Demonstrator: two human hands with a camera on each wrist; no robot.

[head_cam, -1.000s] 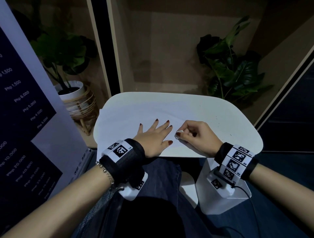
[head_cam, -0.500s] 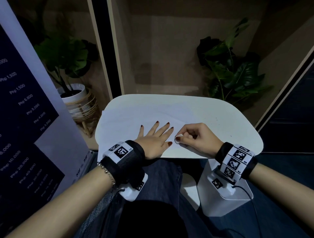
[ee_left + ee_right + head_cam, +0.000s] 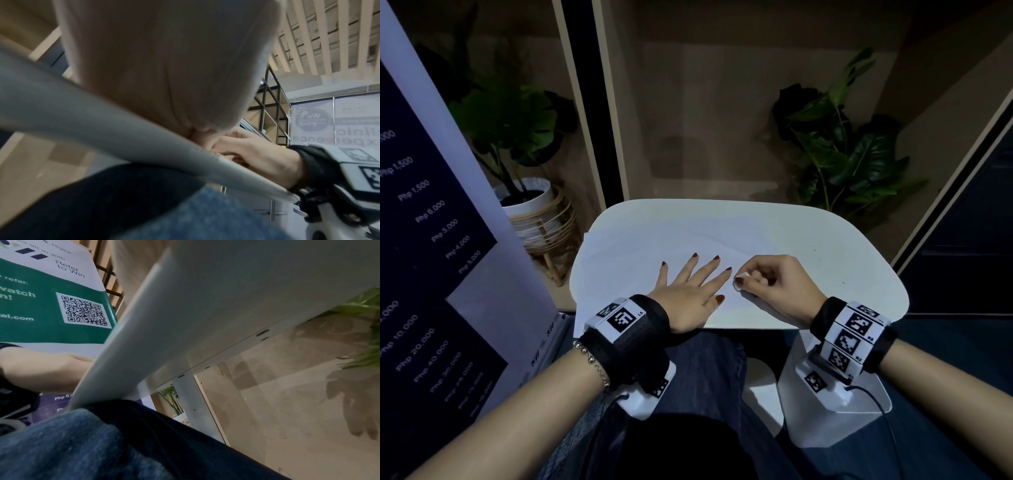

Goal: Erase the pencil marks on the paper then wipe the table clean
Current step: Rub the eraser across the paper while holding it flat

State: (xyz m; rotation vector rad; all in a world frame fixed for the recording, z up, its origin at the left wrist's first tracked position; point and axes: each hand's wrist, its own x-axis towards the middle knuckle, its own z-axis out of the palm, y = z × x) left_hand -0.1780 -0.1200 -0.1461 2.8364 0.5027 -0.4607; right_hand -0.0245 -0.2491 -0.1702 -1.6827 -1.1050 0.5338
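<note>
A white sheet of paper (image 3: 640, 246) lies on the left half of the small white table (image 3: 825, 260). My left hand (image 3: 693, 284) lies flat on the paper with fingers spread, pressing it down. Just right of it, my right hand (image 3: 767, 279) is curled and pinches a small white eraser (image 3: 742, 277) between thumb and fingertips, its end on the paper near the front edge. I make out no pencil marks in this dim light. In the left wrist view my left palm (image 3: 164, 65) fills the frame and my right hand (image 3: 257, 155) shows beyond the table edge.
Small dark specks (image 3: 815, 248) dot the table's right half. Potted plants stand behind at left (image 3: 517, 144) and right (image 3: 842, 154). A price banner (image 3: 431, 240) stands close on the left. My denim-clad lap (image 3: 688, 394) sits under the table's front edge.
My right hand with the eraser has shifted slightly over the paper beside my left fingertips. My left hand stays flat on the sheet.
</note>
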